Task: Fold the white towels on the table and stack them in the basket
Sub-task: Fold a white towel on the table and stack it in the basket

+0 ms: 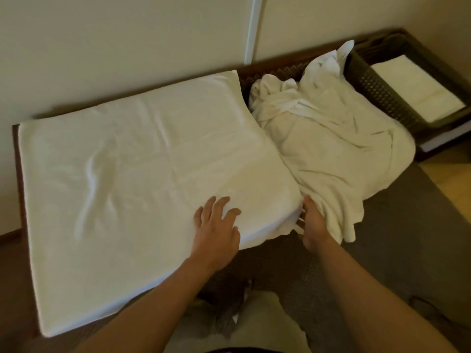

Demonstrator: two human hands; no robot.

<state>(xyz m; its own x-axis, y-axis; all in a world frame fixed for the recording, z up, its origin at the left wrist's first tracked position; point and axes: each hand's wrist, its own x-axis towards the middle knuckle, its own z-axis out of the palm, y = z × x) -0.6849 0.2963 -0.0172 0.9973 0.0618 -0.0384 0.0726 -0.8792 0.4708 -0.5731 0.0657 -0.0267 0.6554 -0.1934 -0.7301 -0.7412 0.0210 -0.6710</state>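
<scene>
**Towel spread flat, next fold pending**

The spread towel [132, 174] covers the table [15, 154] from 9 to 6 o'clock. The crumpled pile [331, 138] lies at 2 o'clock, the basket [377, 93] beyond it. The left hand [216, 225], fingers splayed, presses the towel's near right corner; the right hand [313, 225] appears to pinch that corner's edge. Next: carry it leftward.

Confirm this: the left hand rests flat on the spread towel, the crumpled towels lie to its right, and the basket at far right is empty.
Not empty: the head view shows a folded towel lying in the basket. The left hand, spread towel and crumpled towels are as stated.
</scene>
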